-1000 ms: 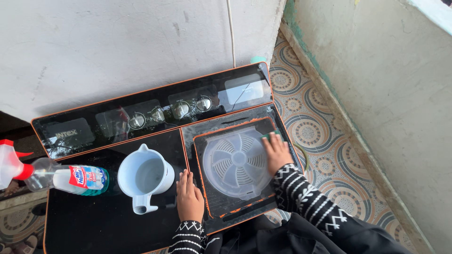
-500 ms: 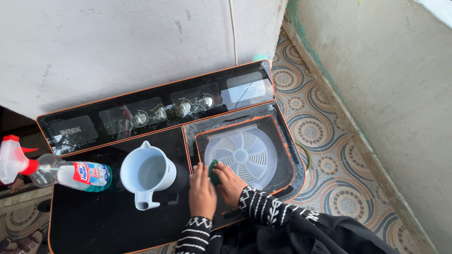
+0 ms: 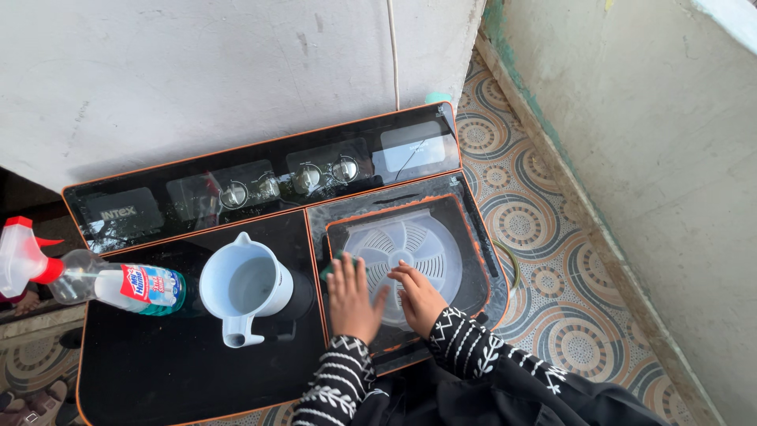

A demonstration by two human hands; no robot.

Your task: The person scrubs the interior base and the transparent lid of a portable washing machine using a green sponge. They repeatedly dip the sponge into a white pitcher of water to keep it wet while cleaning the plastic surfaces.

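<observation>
Left hand (image 3: 352,298) now flat on the green scrub pad (image 3: 327,272) — taken over from right | right hand (image 3: 418,296) open, empty, on white lid (image 3: 410,252) | I read scrubbing as mid-way.

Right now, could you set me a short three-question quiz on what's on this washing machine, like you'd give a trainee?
1. True or false: the pale blue jug lies tipped on its side.
2. Which thing lies at the far left of the machine top? A) a folded towel B) a spray bottle C) a bucket
3. What do the left hand and right hand rest on?

Key
1. False: it stands upright, mouth up.
2. B, lying on its side, red-and-white trigger head pointing left.
3. The white slotted round cover under the clear lid; a green pad peeks out by the left hand.
</observation>
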